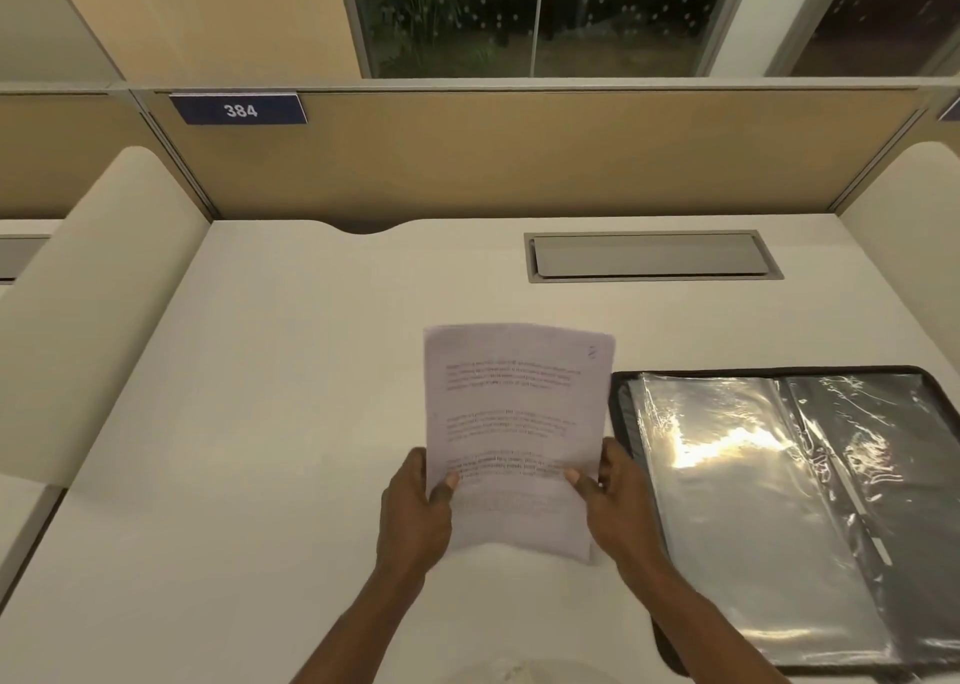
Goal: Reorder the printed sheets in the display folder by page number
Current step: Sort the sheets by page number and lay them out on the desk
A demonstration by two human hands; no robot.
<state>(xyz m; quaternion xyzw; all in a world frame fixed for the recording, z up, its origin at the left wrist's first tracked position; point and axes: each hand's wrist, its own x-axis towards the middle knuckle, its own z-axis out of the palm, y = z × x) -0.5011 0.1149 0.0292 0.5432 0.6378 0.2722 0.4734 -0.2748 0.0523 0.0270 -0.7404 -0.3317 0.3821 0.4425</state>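
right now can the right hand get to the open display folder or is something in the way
Probably yes: the display folder lies open just beside the right hand with nothing between them, but that hand and the left hand grip the printed sheets.

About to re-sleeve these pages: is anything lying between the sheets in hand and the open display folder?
Nothing visible. Both hands, left and right, hold the sheets just left of the open display folder, with only bare desk between. The sleeves facing up look empty.

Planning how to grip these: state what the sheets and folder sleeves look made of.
Sheets: thin matte white paper, judging by the printed text and the bend between both hands. Sleeves: likely clear glossy plastic film, given the wrinkles and bright glare.
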